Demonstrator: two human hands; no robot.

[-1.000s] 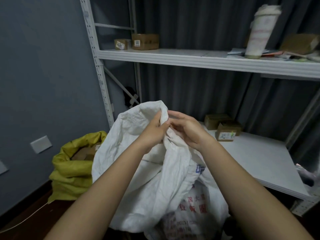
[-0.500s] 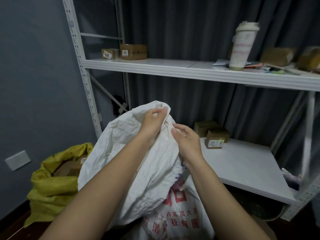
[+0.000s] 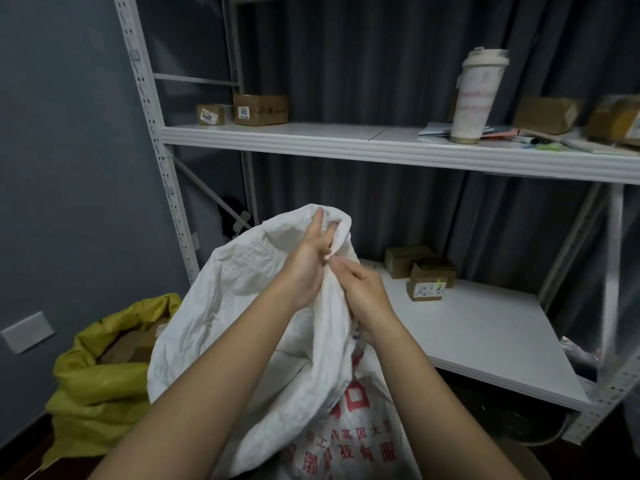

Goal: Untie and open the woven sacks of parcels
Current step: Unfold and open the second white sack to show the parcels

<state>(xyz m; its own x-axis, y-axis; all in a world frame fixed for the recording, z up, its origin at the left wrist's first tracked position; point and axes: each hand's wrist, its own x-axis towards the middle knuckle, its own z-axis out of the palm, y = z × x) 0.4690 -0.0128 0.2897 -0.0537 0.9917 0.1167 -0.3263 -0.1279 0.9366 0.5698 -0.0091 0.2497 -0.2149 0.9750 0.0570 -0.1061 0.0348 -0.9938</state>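
Your right hand (image 3: 363, 292) pinches the bunched neck of the white sack (image 3: 221, 306), steadying it just below your left hand (image 3: 308, 265), whose fingers curl into the gathered top (working it loose, I'd judge). Beyond your fingertips, boxes (image 3: 420, 275) sit shelved.

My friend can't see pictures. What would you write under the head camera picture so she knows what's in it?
Two bare hands, the left hand higher and the right hand just below it, grip the bunched top of a white sack with red print. An open yellow sack of boxes sits at the left, and white shelves behind hold small boxes and a tall cup.
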